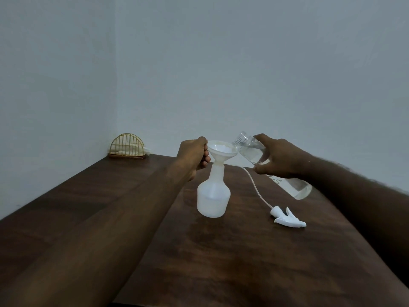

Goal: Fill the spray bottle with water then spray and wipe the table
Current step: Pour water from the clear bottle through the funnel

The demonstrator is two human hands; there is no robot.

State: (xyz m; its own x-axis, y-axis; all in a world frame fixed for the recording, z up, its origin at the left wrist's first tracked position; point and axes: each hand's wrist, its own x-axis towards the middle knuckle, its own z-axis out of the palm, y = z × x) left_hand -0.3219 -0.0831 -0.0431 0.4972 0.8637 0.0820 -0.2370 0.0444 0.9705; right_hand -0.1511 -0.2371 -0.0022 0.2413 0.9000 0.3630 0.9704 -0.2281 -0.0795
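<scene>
A white translucent spray bottle (213,196) stands upright on the dark wooden table (221,258), partly filled with water. A white funnel (222,151) sits in its neck. My left hand (194,155) pinches the funnel's left rim. My right hand (278,157) grips a clear water bottle (252,152), tilted with its open mouth just above the funnel's right rim. The white spray head (287,219) with its long tube (254,185) lies on the table to the right of the spray bottle.
A gold wire napkin holder (128,147) with napkins stands at the table's far left corner against the grey walls. The table's left edge runs diagonally toward me.
</scene>
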